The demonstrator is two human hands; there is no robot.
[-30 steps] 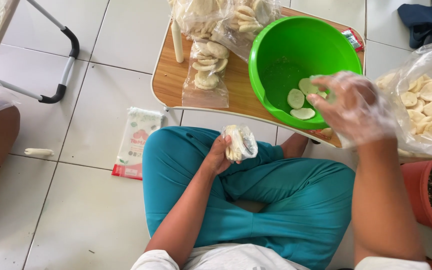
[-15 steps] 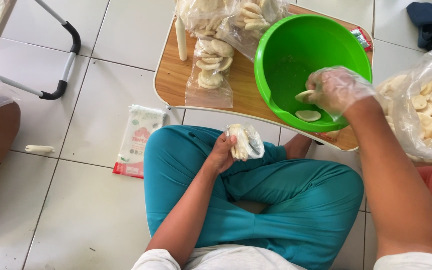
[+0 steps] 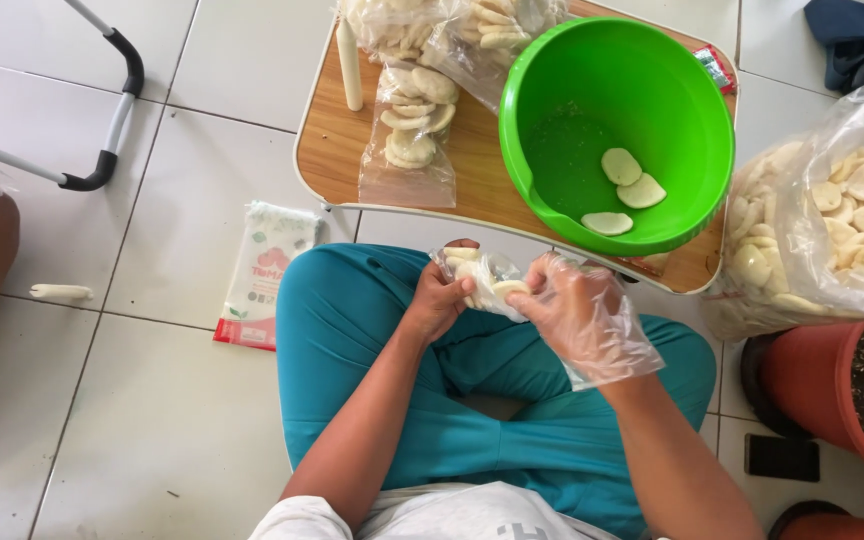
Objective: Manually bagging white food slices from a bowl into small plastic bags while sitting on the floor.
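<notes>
My left hand (image 3: 436, 298) holds a small clear plastic bag (image 3: 480, 281) with pale round crackers in it, above my lap in teal trousers. My right hand (image 3: 577, 318), in a loose clear plastic glove, meets the bag's mouth and pinches a pale cracker (image 3: 508, 290) there. Just beyond, a bright green bowl (image 3: 672, 110) sits tilted on a small wooden table (image 3: 337, 150); three pale crackers (image 3: 624, 188) lie in its bottom.
Filled clear bags of crackers (image 3: 414, 130) lie on the table's far side. A big plastic sack of crackers (image 3: 832, 230) stands at the right over a terracotta pot (image 3: 822, 385). A flat printed packet (image 3: 264, 270) lies on the tiled floor at left, near a metal frame leg (image 3: 102, 170).
My right hand left the green bowl with a cracker and came down to the small bag in my left hand. The bowl holds about as many crackers as before.
</notes>
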